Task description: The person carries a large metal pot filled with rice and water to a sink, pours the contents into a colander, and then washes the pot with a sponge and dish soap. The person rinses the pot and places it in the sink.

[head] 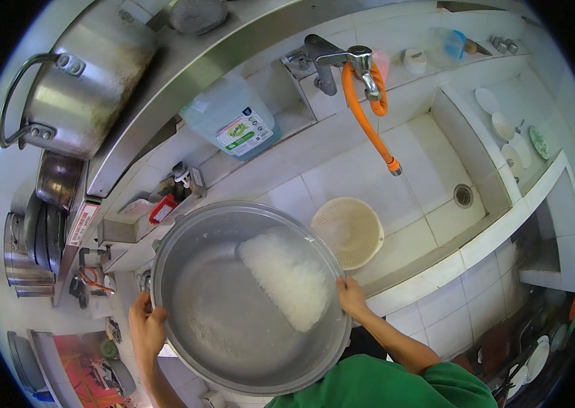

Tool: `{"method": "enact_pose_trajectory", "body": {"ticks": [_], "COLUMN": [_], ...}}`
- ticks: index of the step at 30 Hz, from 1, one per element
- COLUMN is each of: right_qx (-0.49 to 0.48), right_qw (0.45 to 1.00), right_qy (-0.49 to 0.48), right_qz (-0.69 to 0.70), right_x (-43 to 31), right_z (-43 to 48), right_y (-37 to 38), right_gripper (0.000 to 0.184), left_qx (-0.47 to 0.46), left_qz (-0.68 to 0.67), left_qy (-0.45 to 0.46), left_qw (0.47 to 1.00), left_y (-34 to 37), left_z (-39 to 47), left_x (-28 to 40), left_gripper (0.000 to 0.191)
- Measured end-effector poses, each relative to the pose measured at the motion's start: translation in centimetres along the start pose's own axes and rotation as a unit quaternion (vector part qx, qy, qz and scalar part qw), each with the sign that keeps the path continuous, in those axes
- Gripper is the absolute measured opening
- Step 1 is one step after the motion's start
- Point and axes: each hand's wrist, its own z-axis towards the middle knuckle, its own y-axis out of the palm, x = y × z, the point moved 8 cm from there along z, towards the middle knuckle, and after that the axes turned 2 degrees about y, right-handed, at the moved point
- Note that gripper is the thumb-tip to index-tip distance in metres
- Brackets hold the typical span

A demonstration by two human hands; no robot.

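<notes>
A large round grey metal pot (205, 316) is held up between my two hands, its open mouth facing the camera. My left hand (147, 322) grips the rim at its left side, and my right hand (351, 297) grips the rim at the right. Inside, white grains that look like rice (290, 280) lie in a heap against the right part of the wall and floor. A cream plastic colander (348, 232) rests in the tiled sink (445, 255), just beyond the pot's right rim. Whether it holds anything cannot be told.
An orange hose (369, 132) hangs from a metal tap (358, 53) over the sink. A Sunlight jug (236, 122) and a red brush (163, 208) stand on the tiled ledge. A big steel pot (83, 76) sits on the upper shelf. Small dishes (502, 126) lie in the right basin.
</notes>
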Motion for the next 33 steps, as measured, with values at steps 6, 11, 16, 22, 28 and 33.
{"method": "enact_pose_trajectory", "body": {"ticks": [6,11,16,22,28,33], "right_qx": [-0.033,-0.074,-0.073,-0.115,-0.092,-0.118], "right_qw": [0.997,0.996,0.996,0.989,0.991,0.977], "right_qy": [0.009,0.024,0.044,0.056,0.063,0.066], "right_qz": [0.062,0.045,0.037,0.076,0.078,0.167], "right_x": [1.9,2.6,3.0,3.6,5.2,6.4], "right_z": [1.6,2.2,2.7,3.0,3.5,3.6], "right_y": [0.5,0.7,0.9,2.2,3.4,5.1], "right_gripper": [0.039,0.044,0.042,0.048,0.049,0.048], "left_qx": [-0.007,-0.045,-0.025,-0.019,-0.040,-0.050], "left_qz": [0.035,0.049,0.109,0.134,0.172,0.186], "left_qy": [0.032,0.011,0.039,0.081,0.108,0.132], "left_qw": [0.999,0.998,0.993,0.987,0.978,0.972], "left_y": [1.4,2.5,2.5,2.7,3.9,5.4], "left_z": [1.1,1.5,1.8,2.6,3.7,3.4], "left_x": [3.8,5.8,8.4,11.8,16.4,20.6], "left_gripper": [0.014,0.013,0.017,0.023,0.025,0.027]}}
